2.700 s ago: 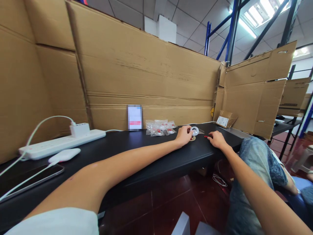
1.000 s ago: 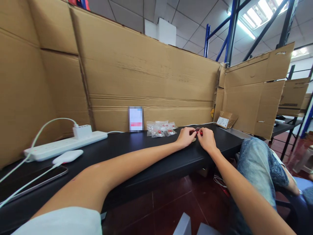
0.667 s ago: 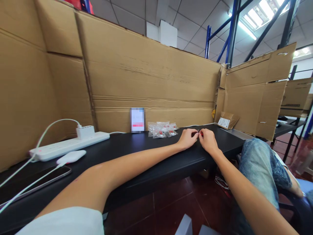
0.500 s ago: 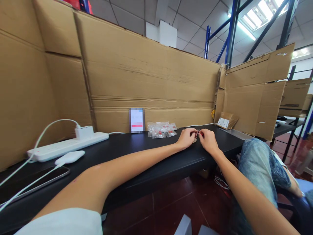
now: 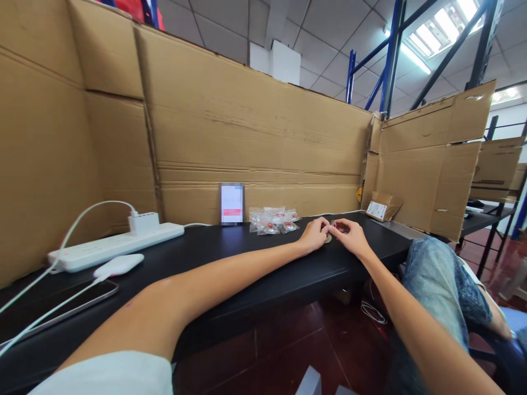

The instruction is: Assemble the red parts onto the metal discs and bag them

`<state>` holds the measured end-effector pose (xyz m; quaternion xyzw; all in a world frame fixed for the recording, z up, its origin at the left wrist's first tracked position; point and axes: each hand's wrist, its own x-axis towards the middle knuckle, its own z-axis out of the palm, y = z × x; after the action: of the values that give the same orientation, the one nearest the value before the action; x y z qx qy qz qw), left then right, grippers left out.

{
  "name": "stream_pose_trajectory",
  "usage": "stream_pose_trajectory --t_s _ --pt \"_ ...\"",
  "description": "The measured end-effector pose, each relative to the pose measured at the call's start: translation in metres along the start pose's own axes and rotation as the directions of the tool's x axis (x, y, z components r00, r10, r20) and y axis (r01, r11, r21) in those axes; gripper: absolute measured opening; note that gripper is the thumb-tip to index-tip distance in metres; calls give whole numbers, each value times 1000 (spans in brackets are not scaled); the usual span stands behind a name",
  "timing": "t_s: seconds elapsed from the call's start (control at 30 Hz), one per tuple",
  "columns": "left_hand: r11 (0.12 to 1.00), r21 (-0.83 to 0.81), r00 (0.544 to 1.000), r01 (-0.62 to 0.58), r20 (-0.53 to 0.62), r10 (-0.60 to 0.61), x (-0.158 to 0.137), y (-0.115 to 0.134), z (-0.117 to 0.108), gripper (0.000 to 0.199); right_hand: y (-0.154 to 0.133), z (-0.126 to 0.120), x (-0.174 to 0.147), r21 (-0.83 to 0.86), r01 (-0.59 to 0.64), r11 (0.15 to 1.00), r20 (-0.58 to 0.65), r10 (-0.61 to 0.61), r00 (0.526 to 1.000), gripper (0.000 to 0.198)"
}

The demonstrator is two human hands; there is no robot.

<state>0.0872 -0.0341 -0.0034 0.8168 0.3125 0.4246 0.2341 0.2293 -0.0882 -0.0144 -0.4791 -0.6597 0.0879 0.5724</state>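
Observation:
Over the right part of the black table, my left hand (image 5: 316,235) and my right hand (image 5: 349,235) meet at the fingertips. Both are closed in a pinch around something small, mostly hidden by the fingers; a bit of red shows by the right fingertips. Just under my left fingers lies a small round tan piece (image 5: 328,239), partly covered. To the left of my hands, several clear plastic bags (image 5: 274,220) with small red-marked items lie in a pile.
A phone-like screen (image 5: 232,204) leans against the cardboard wall (image 5: 255,137). On the left are a white power strip (image 5: 115,244), a white charging pad (image 5: 119,265) and a dark phone (image 5: 61,307). A cardboard packet (image 5: 382,207) sits at the right back. Another person's knee (image 5: 436,274) is at the right.
My right hand's fingers have shifted slightly left, over to my left fingertips. More of the round tan piece shows beneath. The view has tilted a little.

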Motion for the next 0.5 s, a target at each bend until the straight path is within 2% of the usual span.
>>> stream_pose_trajectory --t_s 0.07,0.17,0.23,0.33,0.5 --pt "999 16 999 -31 20 31 -1 2 0 11 1 0 0 189 -70 979 41 63 997 41" --pt "997 20 996 -71 49 70 -2 2 0 13 0 -1 -1 425 -220 878 195 148 970 53" --pt "996 32 996 -86 42 85 -1 0 1 13 -2 -2 -3 481 -283 829 235 189 953 49" --pt "995 62 996 -84 -3 85 0 -2 2 12 -4 -5 -4 537 -308 785 224 220 950 41" --pt "985 89 988 -148 46 145 1 -4 3 12 -5 -9 -5 576 -393 717 380 191 905 40"
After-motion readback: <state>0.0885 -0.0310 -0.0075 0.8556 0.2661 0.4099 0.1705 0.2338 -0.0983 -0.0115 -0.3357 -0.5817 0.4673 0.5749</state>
